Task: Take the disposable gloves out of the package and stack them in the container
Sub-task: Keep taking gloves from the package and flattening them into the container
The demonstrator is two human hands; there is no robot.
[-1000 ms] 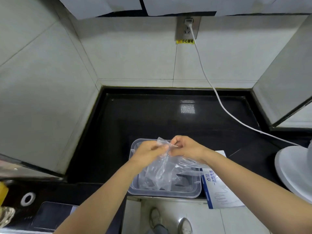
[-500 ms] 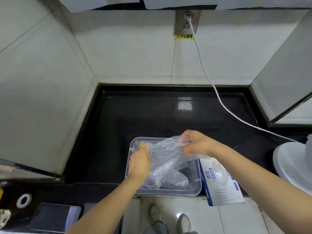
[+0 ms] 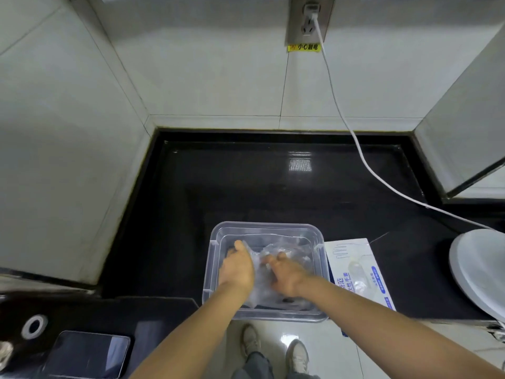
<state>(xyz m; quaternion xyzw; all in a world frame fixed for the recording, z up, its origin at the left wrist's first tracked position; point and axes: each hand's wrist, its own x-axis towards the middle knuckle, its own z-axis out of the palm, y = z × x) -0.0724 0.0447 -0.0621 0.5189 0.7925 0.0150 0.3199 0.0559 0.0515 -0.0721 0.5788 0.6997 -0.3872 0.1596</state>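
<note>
Room around the container [image 3: 265,225]: you are getting open approaches from behind and from its left.
Behind and left of the container, bare black counter [image 3: 246,181] is stretching to the tiled walls. Touching its right side, the glove package [image 3: 358,272] is lying flat, with a white cable [image 3: 363,158] trailing beyond and a white round base [image 3: 475,269] crowding farther right. Inside it, your left hand [image 3: 237,266] and right hand [image 3: 284,272] are pressing the gloves [image 3: 287,248].

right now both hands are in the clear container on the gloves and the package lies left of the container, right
Not quite: the head view shows the package lying right of the clear container, not left. The rest holds: the left hand and right hand are both in the container on the gloves.
</note>
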